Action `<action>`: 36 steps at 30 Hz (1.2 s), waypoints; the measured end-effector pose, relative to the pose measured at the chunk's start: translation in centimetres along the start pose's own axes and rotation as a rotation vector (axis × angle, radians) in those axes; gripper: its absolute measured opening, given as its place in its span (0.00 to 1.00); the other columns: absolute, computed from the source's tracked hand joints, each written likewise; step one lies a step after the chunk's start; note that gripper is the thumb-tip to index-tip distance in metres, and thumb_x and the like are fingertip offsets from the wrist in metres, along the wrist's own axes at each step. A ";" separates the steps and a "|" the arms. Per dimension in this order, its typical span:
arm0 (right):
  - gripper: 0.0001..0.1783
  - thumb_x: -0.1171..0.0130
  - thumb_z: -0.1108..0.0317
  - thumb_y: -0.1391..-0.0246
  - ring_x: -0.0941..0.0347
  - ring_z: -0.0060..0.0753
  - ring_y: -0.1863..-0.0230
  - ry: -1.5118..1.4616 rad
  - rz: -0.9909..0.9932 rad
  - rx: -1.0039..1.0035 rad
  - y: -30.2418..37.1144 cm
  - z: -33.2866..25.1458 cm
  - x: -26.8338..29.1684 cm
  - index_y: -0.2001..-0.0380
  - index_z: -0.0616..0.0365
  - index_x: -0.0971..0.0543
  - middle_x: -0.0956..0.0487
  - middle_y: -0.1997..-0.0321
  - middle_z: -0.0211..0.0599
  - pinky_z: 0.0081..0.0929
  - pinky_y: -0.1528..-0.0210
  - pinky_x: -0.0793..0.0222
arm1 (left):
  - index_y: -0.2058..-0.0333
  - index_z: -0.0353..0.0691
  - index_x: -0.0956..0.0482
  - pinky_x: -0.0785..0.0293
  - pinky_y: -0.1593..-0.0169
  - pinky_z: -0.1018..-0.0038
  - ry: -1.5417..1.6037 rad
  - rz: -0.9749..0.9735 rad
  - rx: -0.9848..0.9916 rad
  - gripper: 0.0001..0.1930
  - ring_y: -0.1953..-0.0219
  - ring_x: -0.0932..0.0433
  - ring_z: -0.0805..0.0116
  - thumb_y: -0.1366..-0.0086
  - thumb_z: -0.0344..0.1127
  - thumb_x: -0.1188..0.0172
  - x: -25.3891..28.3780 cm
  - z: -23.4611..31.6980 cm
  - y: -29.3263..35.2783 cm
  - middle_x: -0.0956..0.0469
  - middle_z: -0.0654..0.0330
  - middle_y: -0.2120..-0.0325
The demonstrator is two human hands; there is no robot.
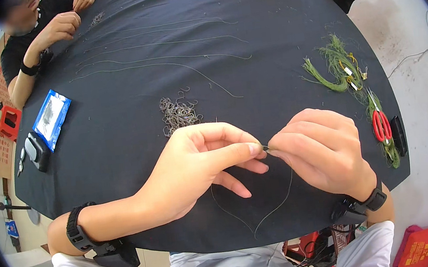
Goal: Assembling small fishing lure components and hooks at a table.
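Over the near middle of the table, my left hand and my right hand meet fingertip to fingertip. Thumb and index finger of each are pinched on a thin dark fishing line, which hangs below them in a loop that narrows to a point. Whether a small hook sits between the fingertips is too small to tell. The other fingers of my left hand are loosely bent; those of my right hand are curled. Just beyond my left hand lies a pile of small metal fish hooks, partly hidden by it.
Several cut lines stretch across the dark tablecloth. Green line bundles and red-handled scissors lie at right. A blue-edged packet and a dark rounded device are at left. Two other people sit at the far side.
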State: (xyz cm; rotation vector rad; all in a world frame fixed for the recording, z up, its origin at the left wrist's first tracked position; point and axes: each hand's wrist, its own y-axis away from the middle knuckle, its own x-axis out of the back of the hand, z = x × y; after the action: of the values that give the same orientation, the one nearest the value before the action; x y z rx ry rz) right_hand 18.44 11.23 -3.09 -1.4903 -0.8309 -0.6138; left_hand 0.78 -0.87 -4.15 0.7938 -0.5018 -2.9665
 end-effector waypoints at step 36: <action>0.10 0.39 0.72 0.65 0.26 0.31 0.76 0.026 0.025 0.018 0.2 -0.2 -0.2 0.74 0.62 0.23 0.24 0.76 0.33 0.25 0.75 0.29 | 0.64 0.35 0.23 0.48 0.81 0.88 -0.024 0.025 0.053 0.05 0.84 0.42 0.88 0.38 0.29 0.43 -0.2 0.1 0.1 0.20 0.58 0.68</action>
State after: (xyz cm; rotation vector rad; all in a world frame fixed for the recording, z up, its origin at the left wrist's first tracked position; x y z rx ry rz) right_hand 18.48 10.97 -3.32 -1.4710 -0.7947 -0.6043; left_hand 0.88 -0.94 -3.91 0.7515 -0.5887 -2.9549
